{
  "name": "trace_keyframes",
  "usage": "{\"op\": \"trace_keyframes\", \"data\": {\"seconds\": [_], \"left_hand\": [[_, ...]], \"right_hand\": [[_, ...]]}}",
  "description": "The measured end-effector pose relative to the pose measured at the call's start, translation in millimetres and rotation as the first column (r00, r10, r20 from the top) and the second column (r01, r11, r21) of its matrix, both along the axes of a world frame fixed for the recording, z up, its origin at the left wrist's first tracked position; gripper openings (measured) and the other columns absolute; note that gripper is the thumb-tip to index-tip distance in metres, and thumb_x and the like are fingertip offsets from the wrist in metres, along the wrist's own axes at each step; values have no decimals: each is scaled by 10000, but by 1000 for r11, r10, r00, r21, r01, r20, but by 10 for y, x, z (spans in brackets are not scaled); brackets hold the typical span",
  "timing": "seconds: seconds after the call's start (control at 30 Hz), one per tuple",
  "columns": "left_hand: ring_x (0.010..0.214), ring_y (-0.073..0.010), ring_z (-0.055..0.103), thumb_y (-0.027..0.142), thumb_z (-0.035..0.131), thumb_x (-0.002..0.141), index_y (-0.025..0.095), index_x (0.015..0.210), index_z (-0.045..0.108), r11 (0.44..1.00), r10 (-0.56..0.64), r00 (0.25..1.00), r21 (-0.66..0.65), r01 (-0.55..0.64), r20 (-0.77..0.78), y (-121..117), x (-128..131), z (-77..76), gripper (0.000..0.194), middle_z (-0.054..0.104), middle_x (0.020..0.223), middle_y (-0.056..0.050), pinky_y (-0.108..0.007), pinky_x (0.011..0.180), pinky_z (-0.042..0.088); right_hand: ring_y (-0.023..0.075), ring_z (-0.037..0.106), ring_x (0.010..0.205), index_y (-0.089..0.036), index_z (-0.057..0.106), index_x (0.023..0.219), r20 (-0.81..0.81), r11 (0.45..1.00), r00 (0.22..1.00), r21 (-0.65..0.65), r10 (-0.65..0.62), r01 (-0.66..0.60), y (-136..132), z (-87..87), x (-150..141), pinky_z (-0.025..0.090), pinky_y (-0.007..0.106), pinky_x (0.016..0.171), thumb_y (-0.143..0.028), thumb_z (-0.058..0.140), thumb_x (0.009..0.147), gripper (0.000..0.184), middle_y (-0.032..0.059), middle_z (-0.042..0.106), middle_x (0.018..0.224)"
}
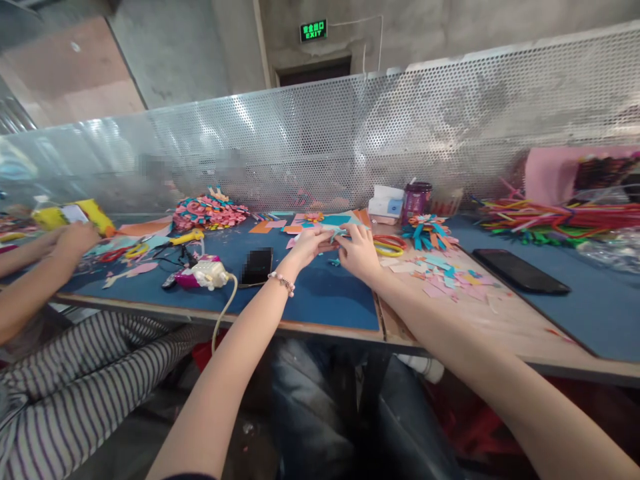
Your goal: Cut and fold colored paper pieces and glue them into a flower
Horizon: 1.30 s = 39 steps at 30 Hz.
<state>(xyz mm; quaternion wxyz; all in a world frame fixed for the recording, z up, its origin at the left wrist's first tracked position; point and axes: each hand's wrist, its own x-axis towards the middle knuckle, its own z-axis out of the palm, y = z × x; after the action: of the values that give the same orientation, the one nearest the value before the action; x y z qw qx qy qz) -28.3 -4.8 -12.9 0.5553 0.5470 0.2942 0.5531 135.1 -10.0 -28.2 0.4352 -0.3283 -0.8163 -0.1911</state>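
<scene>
Both my arms reach out over the blue mat. My left hand, with a bead bracelet at the wrist, pinches a small teal paper piece. My right hand is closed on the same piece from the right, fingers touching the left hand's. Sheets of coloured paper lie just behind the hands. A small teal scrap sits on the mat below them.
A black phone and a glue gun with its cord lie at left. Yellow scissors, paper scraps and a second phone lie at right. Another person's arms work at far left. A perforated metal screen backs the table.
</scene>
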Motion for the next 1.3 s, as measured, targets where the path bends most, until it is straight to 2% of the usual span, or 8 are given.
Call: {"op": "trace_keyframes", "data": {"seconds": [0.17, 0.27, 0.4, 0.53, 0.83, 1.1, 1.23, 1.3], "left_hand": [[804, -172, 685, 208, 658, 807, 113, 924, 659, 1000, -10, 997, 21, 12, -78, 35, -4, -25, 151, 710, 879, -90, -316, 764, 525], [791, -166, 679, 244, 667, 801, 117, 933, 663, 999, 38, 989, 38, -33, -142, 47, -9, -30, 183, 712, 889, -100, -274, 701, 504], [720, -130, 651, 266, 670, 792, 123, 877, 681, 993, 74, 972, 110, -51, -225, 56, -12, -44, 167, 702, 882, -85, -234, 633, 465], [693, -121, 625, 271, 656, 796, 124, 880, 690, 985, 97, 949, 165, -49, -300, 54, -3, -51, 172, 701, 857, -80, -240, 636, 455], [741, -149, 634, 302, 700, 752, 129, 914, 698, 966, 140, 930, 255, -52, -340, 63, -13, -52, 237, 699, 822, -82, -249, 636, 446], [715, -138, 639, 277, 706, 739, 121, 898, 691, 961, 195, 921, 253, -111, -337, 109, -17, -78, 223, 705, 827, -83, -250, 640, 463], [686, -133, 635, 238, 683, 754, 117, 875, 682, 959, 205, 919, 257, -120, -337, 68, -3, -49, 171, 701, 782, -73, -247, 620, 459], [667, -128, 629, 227, 670, 761, 116, 867, 681, 957, 212, 913, 265, -121, -349, 52, 1, -41, 153, 697, 758, -67, -245, 611, 452]], "right_hand": [[238, 512, 1031, -180, 645, 832, -252, 981, 951, -14, 182, -191, 146, 13, 89, 416, 401, 912, 10, 386, 701, 347, 94, 582, 1104], [219, 561, 948, -172, 605, 893, -401, 957, 893, -109, 204, -268, 223, -4, 93, 467, 371, 850, -28, 424, 706, 297, 92, 602, 985], [188, 609, 788, -145, 602, 1041, -442, 877, 876, -325, 191, -355, 296, -71, 52, 509, 332, 706, -244, 553, 812, 254, 101, 641, 977], [190, 632, 791, -153, 649, 1000, -446, 826, 877, -417, 178, -379, 343, -111, 51, 510, 333, 723, -350, 616, 818, 271, 90, 689, 928], [175, 636, 735, -161, 687, 887, -506, 844, 852, -393, 132, -365, 336, -74, 65, 503, 322, 733, -342, 634, 805, 205, 60, 696, 817], [177, 624, 666, -150, 679, 869, -607, 732, 783, -471, 136, -492, 375, -94, 63, 505, 308, 647, -456, 677, 735, 334, 48, 683, 730], [174, 631, 638, -149, 679, 871, -689, 619, 715, -512, 119, -596, 387, -110, 56, 521, 305, 613, -421, 684, 727, 308, 58, 698, 756], [181, 637, 652, -149, 681, 855, -700, 610, 706, -513, 111, -604, 405, -122, 55, 528, 314, 626, -375, 689, 723, 261, 60, 702, 760]]}}
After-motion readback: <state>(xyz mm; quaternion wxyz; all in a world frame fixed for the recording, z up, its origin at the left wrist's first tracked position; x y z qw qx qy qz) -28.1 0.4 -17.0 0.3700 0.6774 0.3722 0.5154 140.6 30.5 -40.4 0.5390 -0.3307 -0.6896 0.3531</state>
